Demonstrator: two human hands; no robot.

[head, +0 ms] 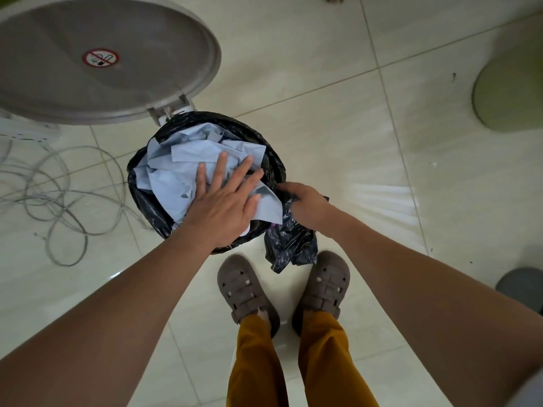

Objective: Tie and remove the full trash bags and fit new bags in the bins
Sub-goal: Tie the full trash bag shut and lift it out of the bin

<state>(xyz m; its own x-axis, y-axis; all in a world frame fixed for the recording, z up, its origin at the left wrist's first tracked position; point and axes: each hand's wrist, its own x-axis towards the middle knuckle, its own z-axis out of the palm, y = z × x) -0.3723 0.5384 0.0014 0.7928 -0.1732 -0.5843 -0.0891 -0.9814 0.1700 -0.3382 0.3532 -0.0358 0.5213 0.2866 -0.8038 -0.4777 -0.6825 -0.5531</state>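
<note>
A round bin stands on the tiled floor, lined with a black trash bag (147, 198) and heaped with crumpled pale blue paper (170, 171). Its grey lid (97, 60) stands swung open at the upper left, with a no-smoking sticker on it. My left hand (226, 198) presses flat on the paper, fingers spread and straight. At the bin's right edge my right hand (302, 204) grips a bunched fold of black bag plastic (291, 245), which hangs down outside the bin toward my feet.
Loose grey cables (58, 198) lie coiled on the floor left of the bin. A pale green round object (511, 92) sits at the far right, and a dark grey one (523, 286) below it. My feet in brown sandals (246, 292) stand just in front of the bin.
</note>
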